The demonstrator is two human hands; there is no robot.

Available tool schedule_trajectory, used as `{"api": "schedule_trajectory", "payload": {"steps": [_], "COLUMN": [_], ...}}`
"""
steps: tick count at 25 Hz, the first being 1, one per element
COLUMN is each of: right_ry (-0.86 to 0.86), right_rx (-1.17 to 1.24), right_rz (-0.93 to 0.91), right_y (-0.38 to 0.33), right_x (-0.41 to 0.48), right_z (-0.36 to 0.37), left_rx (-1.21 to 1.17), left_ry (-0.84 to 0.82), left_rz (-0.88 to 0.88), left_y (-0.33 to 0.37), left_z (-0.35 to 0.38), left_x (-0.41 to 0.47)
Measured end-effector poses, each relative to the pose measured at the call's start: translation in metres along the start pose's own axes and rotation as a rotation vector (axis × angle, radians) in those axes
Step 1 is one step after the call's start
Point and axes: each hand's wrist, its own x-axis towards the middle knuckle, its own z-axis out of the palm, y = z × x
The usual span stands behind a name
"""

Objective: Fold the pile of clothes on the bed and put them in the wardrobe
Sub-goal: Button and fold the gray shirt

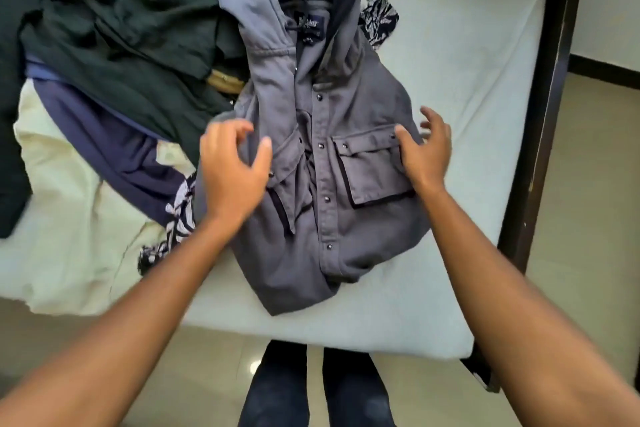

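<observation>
neck label (310, 26): blurred, unreadable | grey jacket (363, 107): snaps, flap pockets | left hand (232, 170): loosely curled, empty | right hand (427, 152): fingers spread

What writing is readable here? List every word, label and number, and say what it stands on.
Neck label inside the grey jacket: pale lettering on dark blue, too blurred to read.
Smaller print below it on the same label: too small to read.
Nothing else bears text; the patterned cloth shows a leaf print only.
</observation>
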Motion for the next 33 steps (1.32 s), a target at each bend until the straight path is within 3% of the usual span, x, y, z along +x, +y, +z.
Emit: {"api": "schedule_trajectory", "payload": {"steps": [2, 5, 7, 9, 11, 13, 16, 19, 21, 23, 26, 29, 30, 31, 33], "right_ry": [-0.062, -0.170, -0.177, -0.229, -0.355, -0.340, -0.185, -0.040, -0.012, -0.107, -0.401, -0.782, -0.847, -0.841, -0.665], "right_rx": [0.097, 0.095, 0.210, 0.430, 0.509, 0.615, 0.810, 0.727, 0.649, 0.403, -0.358, -0.942, -1.019, -0.915, -0.298], "right_rz": [0.142, 0.254, 0.348, 0.502, 0.545, 0.526, 0.492, 0.347, 0.234, 0.074, 0.069, 0.217, 0.202, 0.168, 0.295], "right_y": [0.043, 0.091, 0.107, 0.116, 0.115, 0.107, 0.082, 0.048, 0.020, -0.007, -0.021, 0.022, 0.046, 0.071, 0.103], "right_x": [-0.042, -0.097, -0.121, -0.137, -0.141, -0.134, -0.116, -0.098, -0.089, -0.084, -0.089, -0.108, -0.117, -0.128, -0.152], "right_z": [-0.030, -0.053, -0.051, -0.039, -0.022, -0.007, 0.000, -0.019, -0.049, -0.090, -0.150, -0.157, -0.148, -0.138, -0.120], "left_rx": [-0.052, -0.082, -0.202, -0.449, -0.542, -0.443, -0.562, -0.952, -1.031, -0.873, -0.647, -0.351, -0.247, -0.217, -0.374], "left_ry": [-0.077, -0.218, -0.157, -0.179, -0.381, -0.473, -0.371, -0.124, -0.163, -0.448, -0.769, -0.748, -0.705, -0.672, -0.722], "left_rz": [-0.117, -0.639, -0.991, -1.137, -1.053, -0.886, -0.815, -0.820, -0.819, -0.891, -1.066, -1.086, -1.087, -1.104, -1.232], "left_y": [0.001, -0.009, -0.019, -0.026, -0.027, -0.020, 0.007, 0.039, 0.060, 0.077, 0.075, 0.042, 0.028, 0.017, -0.002], "left_z": [-0.007, -0.004, 0.004, 0.016, 0.023, 0.026, 0.011, -0.013, -0.035, -0.057, -0.073, -0.053, -0.044, -0.037, -0.025], "left_x": [-0.089, -0.203, -0.232, -0.231, -0.222, -0.211, -0.186, -0.146, -0.121, -0.106, -0.109, -0.142, -0.160, -0.177, -0.203]}}
